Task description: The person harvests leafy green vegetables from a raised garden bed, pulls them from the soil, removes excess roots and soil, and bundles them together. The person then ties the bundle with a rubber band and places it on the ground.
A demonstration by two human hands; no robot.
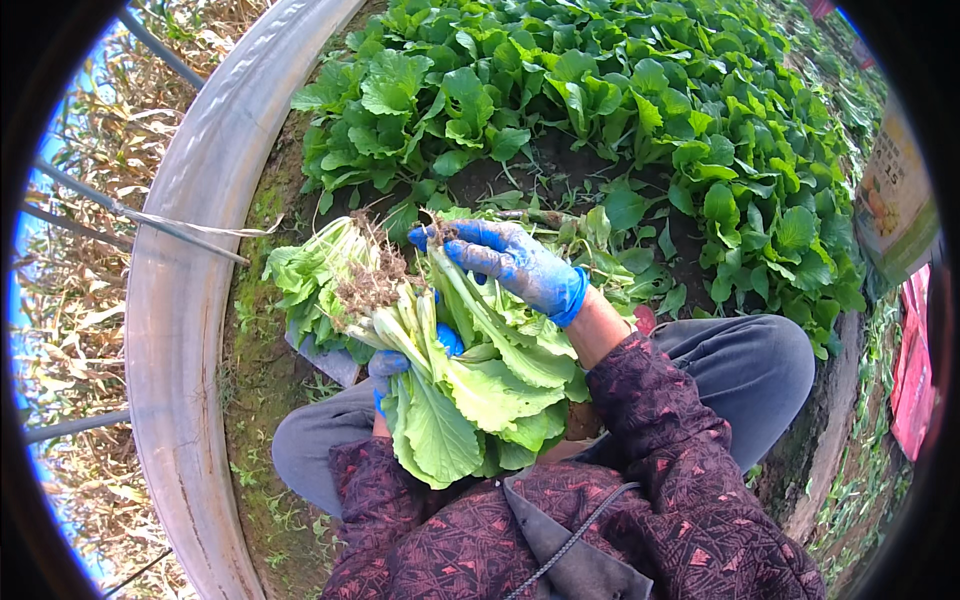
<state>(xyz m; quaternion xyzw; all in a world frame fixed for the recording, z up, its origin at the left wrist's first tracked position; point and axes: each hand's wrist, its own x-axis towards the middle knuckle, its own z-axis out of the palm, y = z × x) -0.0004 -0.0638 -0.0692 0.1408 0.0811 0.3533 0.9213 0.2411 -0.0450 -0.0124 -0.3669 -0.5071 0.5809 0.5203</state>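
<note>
My left hand, in a blue glove, is wrapped around a bunch of leafy greens. Pale stems and soil-caked roots point up and away from me, and broad leaves hang over my lap. Above the bunch, my right hand, in a soiled blue glove, pinches a single leafy plant near its root end; its leaves slope down over the others. Beside them on the left lies a pile of pulled greens, its dirty roots touching or overlapping the held bunch's roots.
Rows of growing greens stand ahead and to the right. A plastic film wall curves along the left, with a metal rod jutting inward. Loose leaves lie beyond my right hand. A printed bag and red plastic are at far right.
</note>
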